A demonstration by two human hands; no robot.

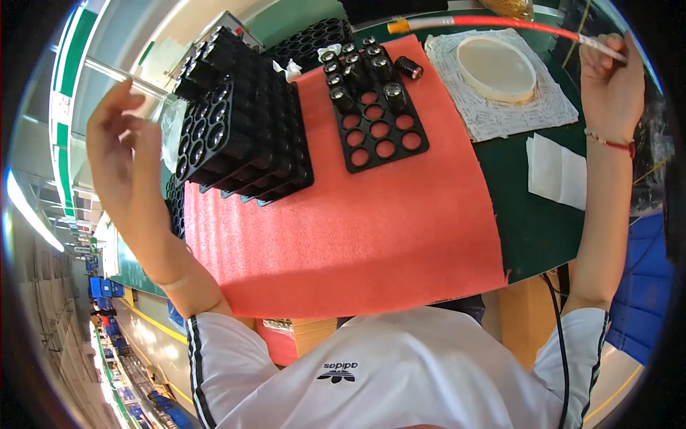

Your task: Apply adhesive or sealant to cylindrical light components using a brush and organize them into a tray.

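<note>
My right hand [611,89], at the far right, is closed around the pale end of a long red stick [500,24]. It reaches left across the far side of the table and ends in a yellow tip, perhaps a brush. My left hand [123,164] is raised at the left with fingers curved and apart, and I see nothing in it. Beside it stands a stack of black trays [246,143] filled with black cylinders with shiny glass tops, like lenses. On the red foam mat [350,236], a single black tray [388,151] holds several lens cylinders [379,68] at its far end; its near holes show bare.
One lens cylinder [409,68] lies on its side by the tray. A round pale dish [496,69] sits on a printed cloth pad [457,107], with folded white paper [556,170] nearer me. Clear plastic [171,132] is beside the stack. A black cable [561,343] hangs at the table's front edge.
</note>
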